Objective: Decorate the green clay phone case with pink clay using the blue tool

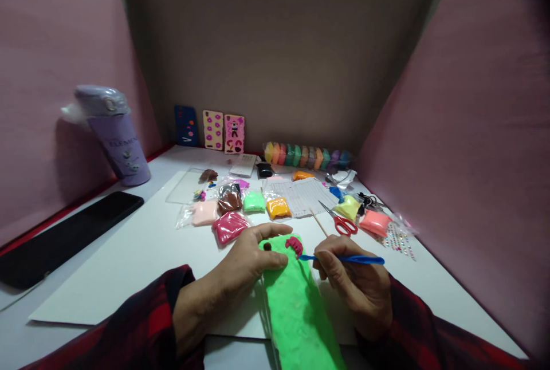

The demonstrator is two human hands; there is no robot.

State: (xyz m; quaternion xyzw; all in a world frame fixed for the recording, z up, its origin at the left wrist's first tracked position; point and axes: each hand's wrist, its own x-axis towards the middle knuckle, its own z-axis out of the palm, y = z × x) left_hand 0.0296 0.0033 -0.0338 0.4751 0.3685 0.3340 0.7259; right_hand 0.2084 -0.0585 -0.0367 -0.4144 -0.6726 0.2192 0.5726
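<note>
A phone case covered in bright green clay (296, 313) lies in front of me, its far end gripped by my left hand (244, 258), thumb on top and fingers along the far edge. Near that end sit a dark red, ridged clay piece (294, 246) and a small brown clay dot (267, 247). My right hand (354, 278) pinches a blue plastic modelling tool (358, 259). The tool's tip is at the lower right edge of the red piece. A thin wooden stick (318, 223) shows just beyond my right fingers.
Beyond my hands lie several bagged clay packets, including a magenta one (231, 227), and red-handled scissors (345, 225). A purple tumbler (122, 146) and a black phone (73, 238) are on the left. Decorated phone cases (213, 129) lean on the back wall, near a row of coloured clays (307, 156).
</note>
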